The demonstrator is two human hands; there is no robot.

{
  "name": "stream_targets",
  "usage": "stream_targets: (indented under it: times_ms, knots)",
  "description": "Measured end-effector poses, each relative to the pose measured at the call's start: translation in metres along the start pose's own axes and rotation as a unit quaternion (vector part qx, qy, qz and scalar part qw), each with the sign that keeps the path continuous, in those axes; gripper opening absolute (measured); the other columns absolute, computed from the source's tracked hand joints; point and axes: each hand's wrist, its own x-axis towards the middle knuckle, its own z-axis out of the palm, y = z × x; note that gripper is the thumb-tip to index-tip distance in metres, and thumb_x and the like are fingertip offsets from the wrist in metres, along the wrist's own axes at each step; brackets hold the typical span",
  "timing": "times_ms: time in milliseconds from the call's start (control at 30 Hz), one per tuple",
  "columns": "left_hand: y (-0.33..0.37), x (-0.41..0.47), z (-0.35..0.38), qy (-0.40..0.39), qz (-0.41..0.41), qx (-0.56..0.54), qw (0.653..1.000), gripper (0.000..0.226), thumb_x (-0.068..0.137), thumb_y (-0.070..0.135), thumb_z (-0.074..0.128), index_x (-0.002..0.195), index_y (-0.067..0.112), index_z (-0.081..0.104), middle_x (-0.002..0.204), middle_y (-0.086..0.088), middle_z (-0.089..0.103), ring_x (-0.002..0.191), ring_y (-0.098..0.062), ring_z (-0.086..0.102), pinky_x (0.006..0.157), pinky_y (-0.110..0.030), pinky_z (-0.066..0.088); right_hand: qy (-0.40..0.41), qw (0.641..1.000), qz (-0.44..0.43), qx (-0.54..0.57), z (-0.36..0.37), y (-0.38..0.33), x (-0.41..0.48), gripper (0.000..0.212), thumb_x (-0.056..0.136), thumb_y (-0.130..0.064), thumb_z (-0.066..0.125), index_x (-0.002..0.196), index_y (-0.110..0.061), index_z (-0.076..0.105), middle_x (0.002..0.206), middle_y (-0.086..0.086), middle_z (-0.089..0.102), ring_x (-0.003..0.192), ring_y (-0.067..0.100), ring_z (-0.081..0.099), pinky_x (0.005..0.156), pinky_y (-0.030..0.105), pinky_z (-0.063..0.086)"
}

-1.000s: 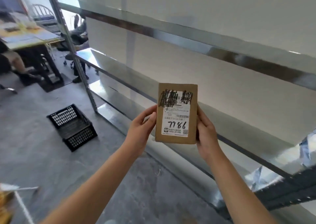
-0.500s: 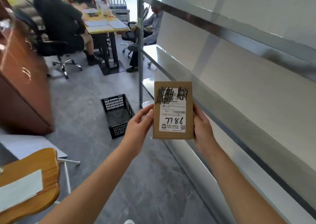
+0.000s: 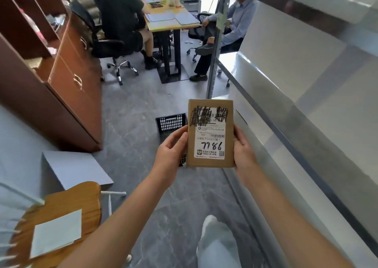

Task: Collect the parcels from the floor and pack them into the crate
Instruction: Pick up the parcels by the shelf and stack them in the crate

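The parcel stands upright in front of us in the head view, its long axis running twelve to six, label facing us. Our left hand clasps its nine o'clock edge and our right hand its three o'clock edge, fingers of both curled closed around the cardboard. The crate sits on the floor beyond, at about eleven o'clock from the parcel and partly hidden behind it and the left hand. We judge the left hand slightly nearer the crate, so the parcel must travel forward and down.
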Motion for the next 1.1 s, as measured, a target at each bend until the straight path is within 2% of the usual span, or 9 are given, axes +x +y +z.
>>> stream_targets:
  times_ms: [200,367,533,600,700,800,900,967,1100]
  knots:
    - [0.017,0.092,0.020,0.068,0.001,-0.014,0.998,0.030,0.095,0.022,0.056,0.124,0.018,0.062,0.112,-0.004,0.073,0.094,-0.014,0.071,0.068,-0.021,0.058,-0.061,0.998,0.016,-0.006,0.014,-0.028,0.114,0.041,0.103,-0.020,0.037,0.124,-0.049,0.057,0.107,-0.006,0.074,0.099,0.021,0.072,0.084,0.044,0.059]
    - [0.016,0.159,0.026,0.127,-0.007,-0.041,0.991,0.029,0.096,0.015,0.054,0.124,0.012,0.060,0.096,0.001,0.076,0.085,-0.010,0.072,0.064,-0.019,0.056,-0.114,0.992,0.023,-0.039,0.030,-0.041,0.201,0.042,0.104,-0.016,0.037,0.117,-0.051,0.058,0.111,-0.002,0.073,0.098,0.018,0.071,0.078,0.032,0.061]
    - [0.014,0.202,0.018,0.168,-0.016,-0.060,0.984,0.032,0.098,0.016,0.051,0.129,0.011,0.057,0.104,-0.003,0.075,0.090,-0.011,0.072,0.067,-0.019,0.056,-0.141,0.985,0.044,-0.090,0.047,-0.037,0.255,0.044,0.104,-0.024,0.037,0.104,-0.063,0.057,0.119,-0.006,0.069,0.103,0.012,0.068,0.080,0.028,0.059]
    - [0.011,0.224,0.013,0.178,-0.023,-0.063,0.982,0.033,0.098,0.017,0.051,0.130,0.012,0.057,0.108,-0.005,0.074,0.092,-0.012,0.072,0.067,-0.019,0.056,-0.153,0.981,0.053,-0.106,0.054,-0.032,0.276,0.042,0.105,-0.027,0.036,0.108,-0.065,0.054,0.118,-0.008,0.069,0.103,0.010,0.068,0.073,0.022,0.058]
    - [0.008,0.259,0.005,0.187,-0.032,-0.059,0.980,0.032,0.098,0.017,0.052,0.129,0.011,0.059,0.105,-0.004,0.075,0.091,-0.011,0.072,0.067,-0.019,0.056,-0.151,0.980,0.078,-0.102,0.066,-0.027,0.310,0.037,0.105,-0.027,0.036,0.126,-0.054,0.052,0.114,-0.008,0.071,0.099,0.010,0.070,0.061,0.016,0.056]
    - [0.006,0.303,-0.007,0.185,-0.046,-0.062,0.980,0.032,0.098,0.017,0.052,0.128,0.010,0.059,0.099,-0.002,0.076,0.086,-0.010,0.072,0.065,-0.019,0.056,-0.140,0.981,0.090,-0.098,0.081,-0.022,0.347,0.037,0.105,-0.026,0.035,0.127,-0.051,0.052,0.118,-0.009,0.069,0.101,0.009,0.069,0.064,0.016,0.056]
    - [-0.001,0.355,-0.024,0.182,-0.073,-0.062,0.979,0.031,0.097,0.018,0.053,0.126,0.010,0.060,0.103,-0.006,0.075,0.087,-0.012,0.073,0.065,-0.020,0.057,-0.133,0.980,0.095,-0.109,0.099,-0.015,0.390,0.036,0.105,-0.026,0.035,0.122,-0.054,0.051,0.119,-0.011,0.067,0.101,0.005,0.067,0.064,0.016,0.056]
    - [-0.008,0.391,-0.038,0.180,-0.091,-0.058,0.978,0.033,0.096,0.019,0.054,0.128,0.011,0.059,0.110,-0.008,0.073,0.093,-0.013,0.071,0.069,-0.020,0.057,-0.116,0.979,0.104,-0.128,0.113,-0.008,0.422,0.032,0.104,-0.025,0.037,0.120,-0.050,0.051,0.120,-0.010,0.066,0.102,0.007,0.067,0.068,0.019,0.059]
    - [-0.020,0.456,-0.071,0.185,-0.126,-0.062,0.973,0.041,0.085,0.026,0.067,0.125,0.018,0.062,0.115,-0.005,0.072,0.105,-0.015,0.068,0.084,-0.025,0.056,-0.083,0.973,0.124,-0.177,0.144,0.014,0.489,0.024,0.103,-0.022,0.041,0.120,-0.035,0.052,0.122,-0.008,0.063,0.106,0.009,0.064,0.087,0.033,0.057]
